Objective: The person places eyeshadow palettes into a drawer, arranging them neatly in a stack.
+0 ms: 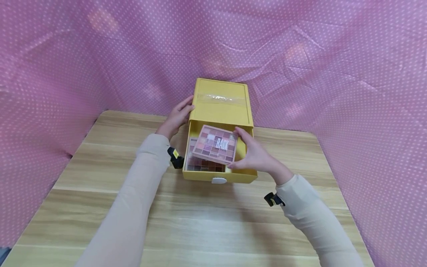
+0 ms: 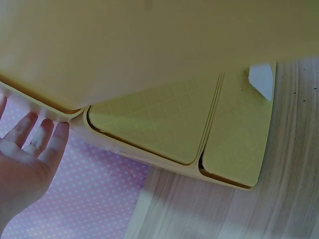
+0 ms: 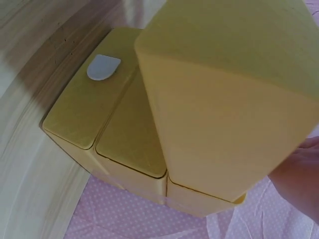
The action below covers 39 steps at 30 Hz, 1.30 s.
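Note:
A yellow drawer cabinet (image 1: 221, 113) stands at the back of the table with its top drawer (image 1: 200, 176) pulled out. My right hand (image 1: 258, 157) pinches a pink eyeshadow palette (image 1: 215, 141) by its right side, thumb at the near edge and fingers at the far one. The palette is tilted over the drawer and overlaps a second eyeshadow palette (image 1: 203, 166) lying inside on the left. My left hand (image 1: 176, 116) rests its extended fingers against the cabinet's left side. In the left wrist view, those fingertips (image 2: 61, 130) touch the cabinet near the open drawer.
Lower drawers (image 2: 154, 119) are closed beneath the open one, and a white pull tab (image 3: 103, 67) shows on the bottom drawer. Another white tab (image 1: 219, 180) is on the open drawer's front. Pink dotted cloth (image 1: 150, 55) hangs around the wooden table (image 1: 207, 230).

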Tool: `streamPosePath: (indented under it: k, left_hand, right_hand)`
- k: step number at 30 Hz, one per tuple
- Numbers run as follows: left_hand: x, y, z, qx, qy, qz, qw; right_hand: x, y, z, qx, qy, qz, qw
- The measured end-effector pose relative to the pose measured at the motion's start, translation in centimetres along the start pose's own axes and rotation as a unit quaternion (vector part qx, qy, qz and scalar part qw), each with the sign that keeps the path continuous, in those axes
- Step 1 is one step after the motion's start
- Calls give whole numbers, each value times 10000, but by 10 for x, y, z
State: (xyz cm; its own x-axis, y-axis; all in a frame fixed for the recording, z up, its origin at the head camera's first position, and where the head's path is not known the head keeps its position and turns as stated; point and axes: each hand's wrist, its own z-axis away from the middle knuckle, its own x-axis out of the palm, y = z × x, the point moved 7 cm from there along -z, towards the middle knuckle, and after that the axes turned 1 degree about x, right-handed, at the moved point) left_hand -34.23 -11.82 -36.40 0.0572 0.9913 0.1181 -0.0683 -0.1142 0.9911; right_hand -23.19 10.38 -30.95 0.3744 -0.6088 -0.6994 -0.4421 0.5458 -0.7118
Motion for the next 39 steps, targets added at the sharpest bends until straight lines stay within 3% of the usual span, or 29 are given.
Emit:
streamPosePath:
  k: [9,18,28,33,39]
  left_hand:
    - [-1,-1,-3,2,37,-6,10000]
    - [7,13,13,-107,-54,-50,9999]
    - [-2,-5,-5,263,-91,44,9996]
    - [2,2,5,69,75,-105,9999]
    - [9,13,19,-61,22,-109,9999]
  right_hand:
    - [9,2,-10,93,-296,297,9991]
    - [17,4,-17,44,-570,538,9969]
    - [29,-2,-17,-395,-807,1223,9884]
    - [35,-1,-15,-512,-915,1557,9822]
    - [38,-3,-11,-433,-1113,1731,9776]
